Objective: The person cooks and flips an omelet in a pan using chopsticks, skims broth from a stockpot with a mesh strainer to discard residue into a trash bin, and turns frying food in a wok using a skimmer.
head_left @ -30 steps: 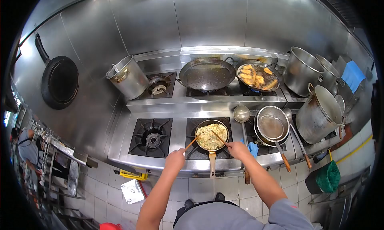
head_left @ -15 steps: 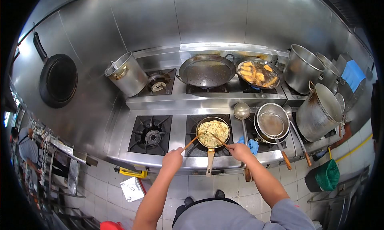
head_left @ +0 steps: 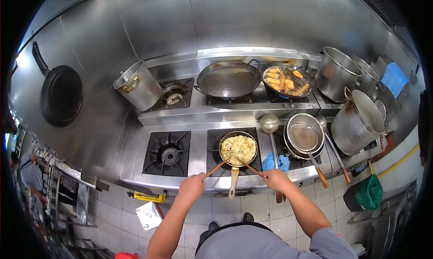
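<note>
My left hand is closed around a wooden-handled utensil that slants into the frying pan from the left. Another wooden-handled utensil comes in from the right, gripped by my right hand. Both tips meet the food near the pan's front edge; their heads are hard to make out. The frying pan sits on the front middle burner, its pale handle pointing toward me between my hands. Inside lies a pale yellow mixture of strips and pieces with green bits. A blue cloth lies just beyond my right hand.
Behind, golden pieces fry in dark oil in a wide pan, beside a large dark pan. A ladle, strainer and tall pots stand right. A front burner lies left; a person is far left.
Both hands and utensils have come lower, toward the pan's front edge. The mixture looks more gathered at the front. The view has shifted slightly, and more of the blue cloth shows.
</note>
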The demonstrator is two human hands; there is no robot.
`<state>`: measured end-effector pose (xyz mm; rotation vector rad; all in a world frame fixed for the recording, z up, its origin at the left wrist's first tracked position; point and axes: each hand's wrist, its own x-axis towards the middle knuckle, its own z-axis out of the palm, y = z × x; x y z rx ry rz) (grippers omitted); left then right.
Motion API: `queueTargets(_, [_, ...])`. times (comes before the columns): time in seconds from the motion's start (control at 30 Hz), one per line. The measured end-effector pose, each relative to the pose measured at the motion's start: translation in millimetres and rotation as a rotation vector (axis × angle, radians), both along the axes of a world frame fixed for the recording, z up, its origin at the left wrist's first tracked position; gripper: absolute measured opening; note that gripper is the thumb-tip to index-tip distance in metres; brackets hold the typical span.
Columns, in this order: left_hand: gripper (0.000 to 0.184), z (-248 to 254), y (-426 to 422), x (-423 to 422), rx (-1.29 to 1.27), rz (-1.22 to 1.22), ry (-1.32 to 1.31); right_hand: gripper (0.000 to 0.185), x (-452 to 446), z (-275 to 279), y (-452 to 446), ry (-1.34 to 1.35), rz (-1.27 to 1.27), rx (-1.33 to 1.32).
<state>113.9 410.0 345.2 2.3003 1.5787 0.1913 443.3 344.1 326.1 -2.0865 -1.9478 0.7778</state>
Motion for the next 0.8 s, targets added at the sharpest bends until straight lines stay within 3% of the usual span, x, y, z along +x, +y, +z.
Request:
queueTargets(0.23, [0.02,11.8,7.0,5.2,-0.041,-0.03,0.1,0.03,18.8,-7.2,1.2,0.036,0.061,-0.006])
queueTargets(0.43, [0.02,9.7,-3.9,26.5,0.017,-0.117,-0.036,0.031,36.4,17.2,-16.6,0.012,-0.157,-0.02])
queueTargets(0.53, [0.02,-4.4,2.9,52.7,0.031,-0.15,-0.063,0.029,36.8,-14.0,-12.5,0.002,-0.133,0.038])
queueTargets(0.8, [0.018,-14.6,18.4,55.9,-0.007,-0.145,0.018,0.029,46.7,-13.5,-0.8,-0.104,-0.041,-0.035])
